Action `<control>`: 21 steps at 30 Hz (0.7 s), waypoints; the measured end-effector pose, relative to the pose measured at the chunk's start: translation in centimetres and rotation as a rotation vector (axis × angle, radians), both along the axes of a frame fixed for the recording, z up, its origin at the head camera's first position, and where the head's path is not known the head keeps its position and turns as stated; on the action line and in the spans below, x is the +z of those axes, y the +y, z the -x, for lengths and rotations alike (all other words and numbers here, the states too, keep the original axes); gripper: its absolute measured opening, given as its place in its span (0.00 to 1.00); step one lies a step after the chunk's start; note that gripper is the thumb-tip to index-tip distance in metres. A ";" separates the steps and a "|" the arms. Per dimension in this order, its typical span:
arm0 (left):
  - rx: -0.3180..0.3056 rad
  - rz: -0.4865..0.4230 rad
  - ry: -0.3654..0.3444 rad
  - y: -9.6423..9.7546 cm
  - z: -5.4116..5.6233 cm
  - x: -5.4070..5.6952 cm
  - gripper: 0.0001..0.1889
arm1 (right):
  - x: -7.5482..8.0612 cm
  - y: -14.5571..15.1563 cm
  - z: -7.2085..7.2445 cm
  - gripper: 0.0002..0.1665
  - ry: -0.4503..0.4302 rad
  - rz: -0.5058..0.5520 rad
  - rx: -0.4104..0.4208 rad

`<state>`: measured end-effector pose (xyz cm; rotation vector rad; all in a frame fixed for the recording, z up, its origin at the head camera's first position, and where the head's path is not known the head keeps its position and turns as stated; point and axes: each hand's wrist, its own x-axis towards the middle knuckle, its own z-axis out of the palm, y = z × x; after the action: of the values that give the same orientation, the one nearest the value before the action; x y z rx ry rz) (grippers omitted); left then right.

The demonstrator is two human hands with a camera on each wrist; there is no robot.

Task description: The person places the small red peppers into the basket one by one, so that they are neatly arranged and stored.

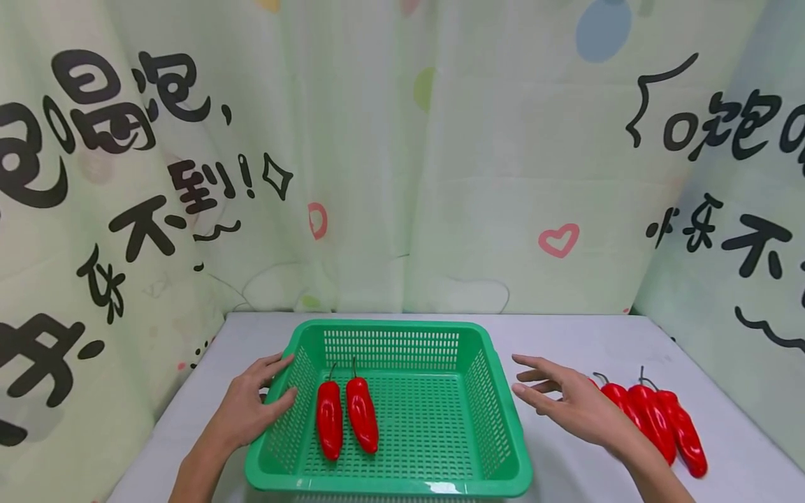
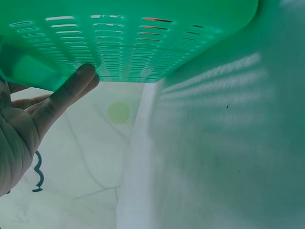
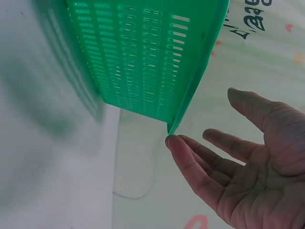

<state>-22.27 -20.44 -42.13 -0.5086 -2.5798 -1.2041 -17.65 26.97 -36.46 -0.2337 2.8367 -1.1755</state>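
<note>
A green plastic basket [image 1: 415, 419] with slotted walls sits on the white table, two red chili peppers [image 1: 330, 419] lying in its left half, stems pointing away. At its left rim is my left hand [image 1: 248, 402], thumb and fingers spread and extended; from the left wrist view the extended digits overlap the basket's outer wall [image 2: 109, 47]. My right hand [image 1: 566, 398] hovers just off the right rim, fingers loosely extended and nothing held. In the right wrist view, one fingertip of that hand [image 3: 248, 176] appears right at the rim corner.
Several more red chili peppers [image 1: 660, 419] lie bunched on the table [image 1: 553, 335] to the right, partly behind my right forearm. A pale curtain [image 1: 478, 154] with printed characters and hearts stands round the back and both sides.
</note>
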 end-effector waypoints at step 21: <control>0.001 -0.011 -0.016 0.1 -0.1 0.1 0.28 | -1.2 2.0 -0.1 0.39 0.018 0.004 -0.005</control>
<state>-22.20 -20.39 -42.02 -0.4967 -2.5848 -1.2263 -17.53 28.95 -37.62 -0.2386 2.8518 -1.1867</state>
